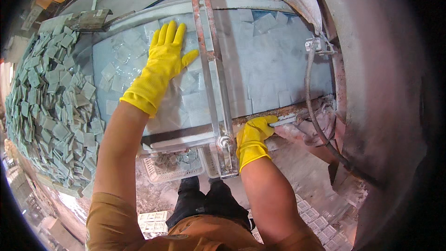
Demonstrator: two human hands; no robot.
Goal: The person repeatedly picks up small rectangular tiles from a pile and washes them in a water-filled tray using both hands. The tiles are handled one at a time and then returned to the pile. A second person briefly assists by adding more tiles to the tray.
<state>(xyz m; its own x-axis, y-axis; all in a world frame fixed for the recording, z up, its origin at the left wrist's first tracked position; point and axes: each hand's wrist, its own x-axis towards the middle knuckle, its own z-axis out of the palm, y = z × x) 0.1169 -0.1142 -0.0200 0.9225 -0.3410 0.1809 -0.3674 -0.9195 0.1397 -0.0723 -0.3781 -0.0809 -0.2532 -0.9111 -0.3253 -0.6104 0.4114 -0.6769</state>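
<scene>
Left of the crossbar [211,56], across the wet worktop [104,56], best to settle pale tiles [186,82] singly with light, even pressure. Note released grip of left hand [166,59], palm down over them; note right hand [254,138] curled at near rail [288,110], cannot tell if grasping.

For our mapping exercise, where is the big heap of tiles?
The heap of tiles lies at the head view's left, beside the work surface, left of the left hand.

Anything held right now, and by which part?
Left hand: nothing, palm down on pale tiles. Right hand: curled at a grey bar's visible left end; grip can't be confirmed.
</scene>
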